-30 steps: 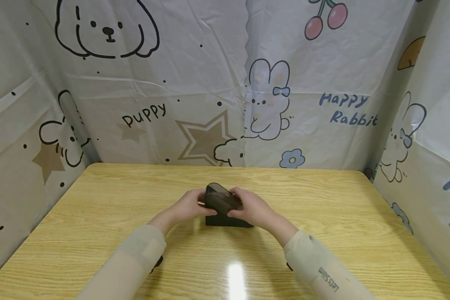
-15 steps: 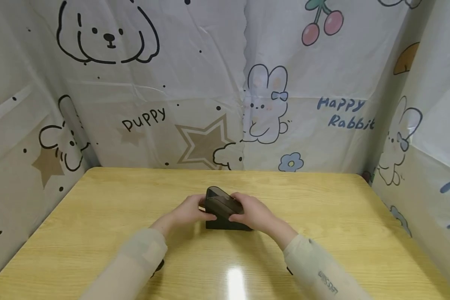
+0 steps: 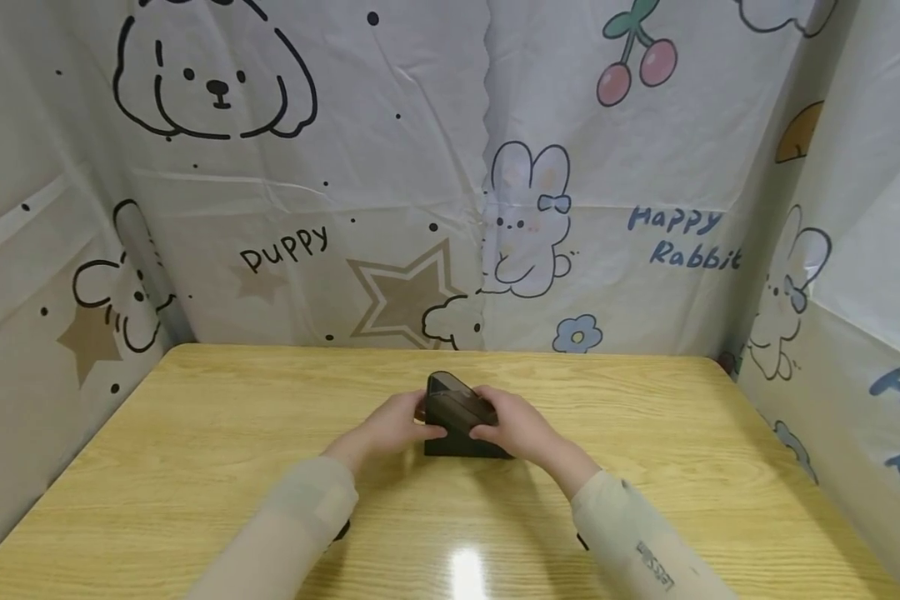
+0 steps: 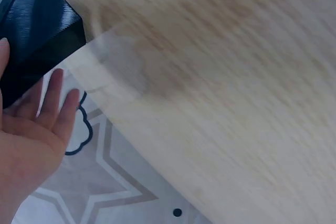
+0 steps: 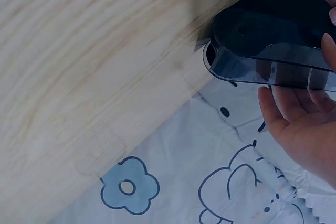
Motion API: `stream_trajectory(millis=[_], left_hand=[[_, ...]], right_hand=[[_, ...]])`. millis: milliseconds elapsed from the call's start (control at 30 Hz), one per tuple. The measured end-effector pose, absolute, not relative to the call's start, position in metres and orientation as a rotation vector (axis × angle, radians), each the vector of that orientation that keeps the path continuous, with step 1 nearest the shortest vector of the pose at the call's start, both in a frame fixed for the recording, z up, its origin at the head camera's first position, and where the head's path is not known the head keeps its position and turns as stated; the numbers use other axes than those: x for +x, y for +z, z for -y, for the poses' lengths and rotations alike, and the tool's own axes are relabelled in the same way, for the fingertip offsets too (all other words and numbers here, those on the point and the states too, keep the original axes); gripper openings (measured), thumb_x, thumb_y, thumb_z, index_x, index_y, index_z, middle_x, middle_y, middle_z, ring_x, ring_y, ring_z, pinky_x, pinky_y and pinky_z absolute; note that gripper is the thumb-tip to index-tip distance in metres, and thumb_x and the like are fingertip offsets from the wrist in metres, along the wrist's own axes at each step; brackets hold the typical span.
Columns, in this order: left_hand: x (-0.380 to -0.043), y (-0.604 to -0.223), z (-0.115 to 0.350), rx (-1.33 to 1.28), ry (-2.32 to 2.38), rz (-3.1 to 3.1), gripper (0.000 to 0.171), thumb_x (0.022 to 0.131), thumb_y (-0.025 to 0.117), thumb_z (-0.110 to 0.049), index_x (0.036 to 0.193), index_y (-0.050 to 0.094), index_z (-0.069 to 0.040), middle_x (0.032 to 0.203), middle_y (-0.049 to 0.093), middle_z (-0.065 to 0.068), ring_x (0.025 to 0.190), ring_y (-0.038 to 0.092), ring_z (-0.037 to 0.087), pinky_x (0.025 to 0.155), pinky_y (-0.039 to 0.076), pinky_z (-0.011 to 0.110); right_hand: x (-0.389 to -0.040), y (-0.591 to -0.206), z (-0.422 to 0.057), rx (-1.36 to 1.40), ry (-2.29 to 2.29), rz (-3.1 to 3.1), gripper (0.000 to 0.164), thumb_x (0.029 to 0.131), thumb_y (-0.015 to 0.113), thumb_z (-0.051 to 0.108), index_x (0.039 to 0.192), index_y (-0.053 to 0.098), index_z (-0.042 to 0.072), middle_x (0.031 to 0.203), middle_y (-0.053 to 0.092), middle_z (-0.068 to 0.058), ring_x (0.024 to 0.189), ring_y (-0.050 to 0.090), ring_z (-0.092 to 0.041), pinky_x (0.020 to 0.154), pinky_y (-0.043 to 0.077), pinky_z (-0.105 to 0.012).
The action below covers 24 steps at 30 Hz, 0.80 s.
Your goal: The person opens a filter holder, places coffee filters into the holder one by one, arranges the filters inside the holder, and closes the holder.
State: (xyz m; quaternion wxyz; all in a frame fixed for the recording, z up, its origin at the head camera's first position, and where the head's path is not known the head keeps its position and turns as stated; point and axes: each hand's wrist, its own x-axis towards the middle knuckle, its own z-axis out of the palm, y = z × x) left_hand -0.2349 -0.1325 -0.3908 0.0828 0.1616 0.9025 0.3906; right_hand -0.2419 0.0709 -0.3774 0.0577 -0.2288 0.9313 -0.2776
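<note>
A black box with a slanted, smoky see-through part on top is between both hands, over the middle of the wooden table. My left hand grips its left end, thumb on the near side and fingers behind. From the other end my right hand holds the see-through part, thumb in front. In the left wrist view, the box's black corner shows above the left fingers. The right wrist view shows the rounded see-through end, with fingertips right at its edge.
The wooden table extends around the hands, with a bright light reflection near its front. A printed curtain encloses the back and both sides. Small dark pieces show under both forearms.
Both hands and the box have shifted slightly right and a little toward the table's back. Their grip looks the same. The head view has tilted up slightly.
</note>
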Motion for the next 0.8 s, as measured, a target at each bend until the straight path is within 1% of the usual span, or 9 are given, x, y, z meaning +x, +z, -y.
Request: stream_trajectory(millis=[167,300,400,633,667,733,800], left_hand=[[-0.238,-0.389,0.124,0.366,1.054,-2.784,0.037,0.084,0.069,-0.025,0.115,0.058,-0.009,0.112,0.065,0.008,0.105,0.059,0.025,0.09,0.047,0.041],[-0.242,-0.387,0.118,0.329,0.949,-2.844,0.04,0.084,0.069,-0.031,0.115,0.058,-0.009,0.112,0.065,0.009,0.105,0.06,0.025,0.089,0.047,0.041],[-0.243,-0.386,0.114,0.311,0.892,-2.864,0.041,0.084,0.067,-0.033,0.116,0.058,-0.009,0.111,0.065,0.008,0.104,0.061,0.024,0.089,0.048,0.041],[-0.245,-0.384,0.111,0.291,0.854,-2.876,0.038,0.085,0.066,-0.034,0.115,0.058,-0.011,0.111,0.065,0.006,0.104,0.061,0.023,0.088,0.048,0.041],[-0.246,-0.384,0.111,0.293,0.868,-2.868,0.039,0.085,0.066,-0.033,0.116,0.057,-0.01,0.112,0.065,0.007,0.105,0.061,0.024,0.089,0.048,0.041],[-0.245,-0.386,0.112,0.294,0.9,-2.843,0.048,0.086,0.065,-0.034,0.124,0.053,-0.008,0.12,0.062,0.009,0.111,0.058,0.026,0.093,0.046,0.042],[-0.244,-0.388,0.113,0.288,0.905,-2.83,0.061,0.086,0.064,-0.038,0.134,0.044,-0.005,0.131,0.055,0.013,0.121,0.052,0.029,0.099,0.042,0.045]], right_hand=[[-0.246,-0.376,-0.073,-0.67,-0.817,-2.845,0.053,0.083,0.07,0.022,0.13,0.05,0.007,0.124,0.06,-0.011,0.105,0.058,-0.023,0.088,0.046,-0.04],[-0.25,-0.374,-0.076,-0.663,-0.801,-2.862,0.052,0.083,0.069,0.021,0.13,0.05,0.006,0.124,0.06,-0.012,0.103,0.059,-0.023,0.086,0.046,-0.04],[-0.254,-0.374,-0.077,-0.663,-0.794,-2.865,0.052,0.083,0.069,0.021,0.13,0.05,0.006,0.122,0.06,-0.011,0.1,0.059,-0.021,0.085,0.046,-0.039],[-0.258,-0.375,-0.079,-0.675,-0.791,-2.862,0.053,0.084,0.069,0.021,0.131,0.048,0.008,0.123,0.06,-0.01,0.101,0.059,-0.021,0.086,0.046,-0.039],[-0.258,-0.375,-0.079,-0.688,-0.781,-2.868,0.055,0.084,0.069,0.021,0.132,0.047,0.008,0.124,0.059,-0.011,0.103,0.059,-0.022,0.087,0.046,-0.04],[-0.257,-0.376,-0.08,-0.707,-0.741,-2.888,0.062,0.082,0.071,0.025,0.135,0.044,0.007,0.13,0.055,-0.012,0.112,0.055,-0.027,0.093,0.043,-0.044],[-0.255,-0.378,-0.081,-0.705,-0.672,-2.915,0.074,0.081,0.071,0.034,0.141,0.036,0.008,0.139,0.046,-0.015,0.125,0.046,-0.033,0.101,0.036,-0.052]])
